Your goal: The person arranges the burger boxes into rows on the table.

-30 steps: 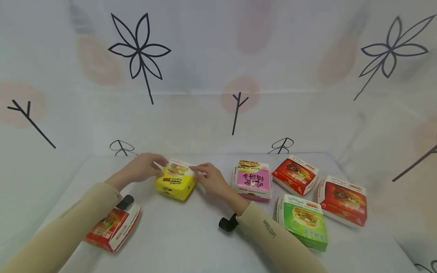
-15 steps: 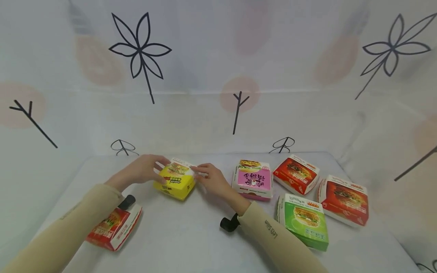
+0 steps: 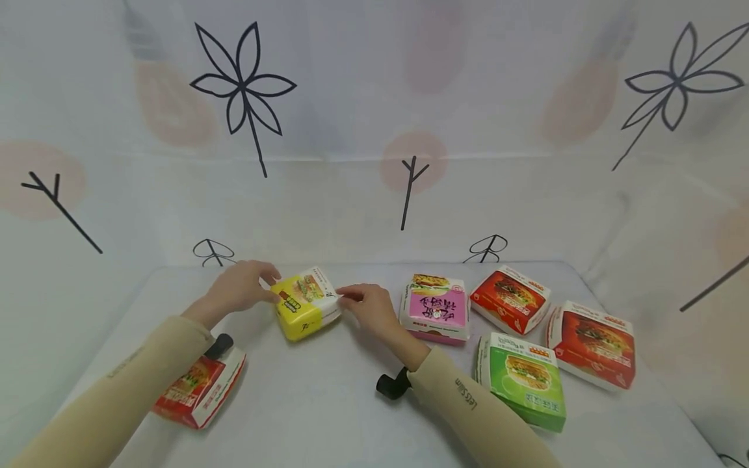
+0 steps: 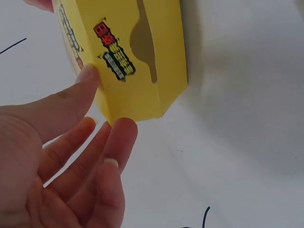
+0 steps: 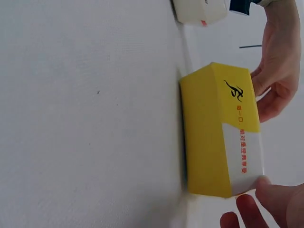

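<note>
A yellow and white cardboard burger box (image 3: 304,302) with a burger picture on its lid lies toward the table's far left, turned at a slant. At its left corner my left hand (image 3: 242,286) holds on, thumb against the lid edge and a fingertip under the corner in the left wrist view, other fingers loosely bent. My right hand (image 3: 371,312) pinches the opposite corner between thumb and fingers. The right wrist view shows the box's yellow and white side (image 5: 242,128) with red lettering, and its lower edge close to the white cloth.
A pink burger box (image 3: 435,309), two red ones, including a far red box (image 3: 510,300) and a nearer red box (image 3: 592,344), and a green box (image 3: 521,380) stand at right. Another red box (image 3: 201,390) sits under my left forearm. Patterned cloth (image 3: 328,214) hangs behind.
The yellow burger box has turned clockwise in the head view, its white side swinging from the back toward the right. Both hands have shifted slightly with it; the other boxes stay put.
</note>
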Demonstrator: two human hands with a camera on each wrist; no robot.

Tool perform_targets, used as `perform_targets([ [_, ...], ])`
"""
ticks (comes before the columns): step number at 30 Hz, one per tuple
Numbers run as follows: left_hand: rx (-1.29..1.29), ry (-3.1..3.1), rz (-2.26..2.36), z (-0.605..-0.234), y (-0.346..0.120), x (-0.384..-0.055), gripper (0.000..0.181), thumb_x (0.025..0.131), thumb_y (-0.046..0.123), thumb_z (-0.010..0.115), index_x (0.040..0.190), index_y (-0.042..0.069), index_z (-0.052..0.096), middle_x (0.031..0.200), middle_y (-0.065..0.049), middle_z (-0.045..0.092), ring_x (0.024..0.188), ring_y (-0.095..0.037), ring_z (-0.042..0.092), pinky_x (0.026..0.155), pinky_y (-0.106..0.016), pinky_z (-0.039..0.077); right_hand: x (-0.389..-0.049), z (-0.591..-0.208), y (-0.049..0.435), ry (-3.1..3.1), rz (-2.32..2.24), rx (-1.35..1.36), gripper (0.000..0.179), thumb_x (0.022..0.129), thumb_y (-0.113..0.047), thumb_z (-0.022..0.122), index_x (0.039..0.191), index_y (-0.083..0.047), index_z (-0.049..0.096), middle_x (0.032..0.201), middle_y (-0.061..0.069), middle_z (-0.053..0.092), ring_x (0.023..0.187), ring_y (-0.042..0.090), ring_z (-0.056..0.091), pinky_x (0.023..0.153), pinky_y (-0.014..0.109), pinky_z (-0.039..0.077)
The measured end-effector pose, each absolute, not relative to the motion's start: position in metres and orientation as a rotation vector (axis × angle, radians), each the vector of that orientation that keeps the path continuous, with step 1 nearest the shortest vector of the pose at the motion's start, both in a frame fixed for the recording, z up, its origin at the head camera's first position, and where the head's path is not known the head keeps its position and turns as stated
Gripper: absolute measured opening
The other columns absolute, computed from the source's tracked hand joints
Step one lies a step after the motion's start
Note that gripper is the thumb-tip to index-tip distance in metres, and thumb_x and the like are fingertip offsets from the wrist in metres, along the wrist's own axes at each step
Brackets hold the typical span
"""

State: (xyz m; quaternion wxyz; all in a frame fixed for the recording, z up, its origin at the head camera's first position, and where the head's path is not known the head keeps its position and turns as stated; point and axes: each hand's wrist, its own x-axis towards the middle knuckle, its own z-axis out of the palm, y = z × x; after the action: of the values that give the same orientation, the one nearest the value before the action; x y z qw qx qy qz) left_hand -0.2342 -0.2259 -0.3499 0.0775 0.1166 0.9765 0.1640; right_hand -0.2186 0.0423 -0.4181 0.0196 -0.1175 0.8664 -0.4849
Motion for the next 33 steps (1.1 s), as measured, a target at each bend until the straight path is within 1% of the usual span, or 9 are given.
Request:
perform_targets([
  [6, 0.354, 2.868, 0.62, -0.3523, -0.2285, -0.2349, 0.048, 0.083, 0.027, 0.082, 0.123, 0.007, 0.066, 0.123, -0.016, 0.065, 0.106, -0.032, 0.066, 0.08, -0.043, 0.057, -0.2196, -0.418, 0.0418, 2.64, -1.522, -0.381, 0.025, 0.091, -0.019, 0.074, 0.117, -0.016, 0.075, 0.109, 0.0, 0.072, 0.103, 0.02, 0.062, 0.084, 0.036, 0.051],
  [11, 0.369, 2.813, 0.621, -0.3524, -0.2297, -0.2341, 0.067, 0.078, 0.04, 0.084, 0.133, 0.009, 0.061, 0.132, -0.019, 0.061, 0.118, -0.038, 0.059, 0.087, -0.051, 0.054, -0.2204, -0.42, 0.0418, 2.609, -1.526, -0.398, 0.042, 0.089, -0.02, 0.077, 0.13, -0.017, 0.068, 0.124, 0.004, 0.067, 0.114, 0.027, 0.062, 0.082, 0.036, 0.054],
  [15, 0.393, 2.772, 0.591, -0.3538, -0.2278, -0.233, 0.078, 0.074, 0.044, 0.085, 0.139, 0.011, 0.057, 0.14, -0.019, 0.055, 0.128, -0.043, 0.05, 0.094, -0.059, 0.048, -0.2201, -0.4198, 0.0413, 2.556, -1.51, -0.47, 0.056, 0.086, -0.019, 0.079, 0.139, -0.019, 0.06, 0.138, 0.007, 0.058, 0.123, 0.028, 0.057, 0.092, 0.04, 0.053],
  [18, 0.447, 2.754, 0.572, -0.355, -0.2259, -0.2318, 0.081, 0.074, 0.04, 0.087, 0.142, 0.012, 0.055, 0.147, -0.018, 0.049, 0.135, -0.044, 0.041, 0.103, -0.065, 0.037, -0.2218, -0.4213, 0.0388, 2.491, -1.486, -0.554, 0.069, 0.084, -0.017, 0.082, 0.146, -0.02, 0.052, 0.151, 0.005, 0.046, 0.135, 0.026, 0.046, 0.104, 0.042, 0.045],
  [20, 0.48, 2.748, 0.561, -0.3557, -0.225, -0.2312, 0.081, 0.074, 0.036, 0.087, 0.144, 0.011, 0.053, 0.15, -0.017, 0.045, 0.139, -0.045, 0.035, 0.107, -0.067, 0.03, -0.2233, -0.4234, 0.0368, 2.457, -1.466, -0.593, 0.078, 0.082, -0.017, 0.083, 0.15, -0.019, 0.046, 0.158, 0.003, 0.037, 0.142, 0.024, 0.036, 0.108, 0.042, 0.041],
  [23, 0.523, 2.749, 0.537, -0.3563, -0.2245, -0.2311, 0.082, 0.075, 0.032, 0.087, 0.145, 0.01, 0.051, 0.153, -0.015, 0.042, 0.141, -0.044, 0.032, 0.109, -0.067, 0.026, -0.2247, -0.4263, 0.0349, 2.458, -1.416, -0.625, 0.086, 0.08, -0.018, 0.085, 0.153, -0.021, 0.04, 0.162, 0.001, 0.027, 0.146, 0.023, 0.028, 0.111, 0.042, 0.037],
  [28, 0.498, 2.734, 0.552, -0.3543, -0.2219, -0.2316, 0.082, 0.076, 0.028, 0.087, 0.147, 0.011, 0.05, 0.151, -0.016, 0.044, 0.138, -0.043, 0.038, 0.105, -0.064, 0.036, -0.2238, -0.4254, 0.0352, 2.517, -1.332, -0.654, 0.087, 0.079, -0.024, 0.086, 0.153, -0.021, 0.04, 0.161, 0.002, 0.03, 0.144, 0.026, 0.032, 0.111, 0.042, 0.037],
  [31, 0.452, 2.747, 0.54, -0.3532, -0.2215, -0.2317, 0.082, 0.075, 0.027, 0.087, 0.147, 0.014, 0.05, 0.145, -0.019, 0.05, 0.132, -0.043, 0.046, 0.096, -0.059, 0.047, -0.2222, -0.4243, 0.0362, 2.542, -1.308, -0.663, 0.084, 0.08, -0.028, 0.085, 0.153, -0.02, 0.042, 0.159, 0.004, 0.033, 0.142, 0.027, 0.035, 0.109, 0.043, 0.039],
  [33, 0.429, 2.769, 0.534, -0.3528, -0.2223, -0.2315, 0.08, 0.075, 0.025, 0.087, 0.146, 0.014, 0.051, 0.141, -0.02, 0.054, 0.128, -0.042, 0.05, 0.091, -0.056, 0.051, -0.2206, -0.4235, 0.0369, 2.559, -1.303, -0.666, 0.081, 0.082, -0.029, 0.084, 0.151, -0.019, 0.044, 0.157, 0.006, 0.036, 0.14, 0.028, 0.038, 0.107, 0.043, 0.041],
])
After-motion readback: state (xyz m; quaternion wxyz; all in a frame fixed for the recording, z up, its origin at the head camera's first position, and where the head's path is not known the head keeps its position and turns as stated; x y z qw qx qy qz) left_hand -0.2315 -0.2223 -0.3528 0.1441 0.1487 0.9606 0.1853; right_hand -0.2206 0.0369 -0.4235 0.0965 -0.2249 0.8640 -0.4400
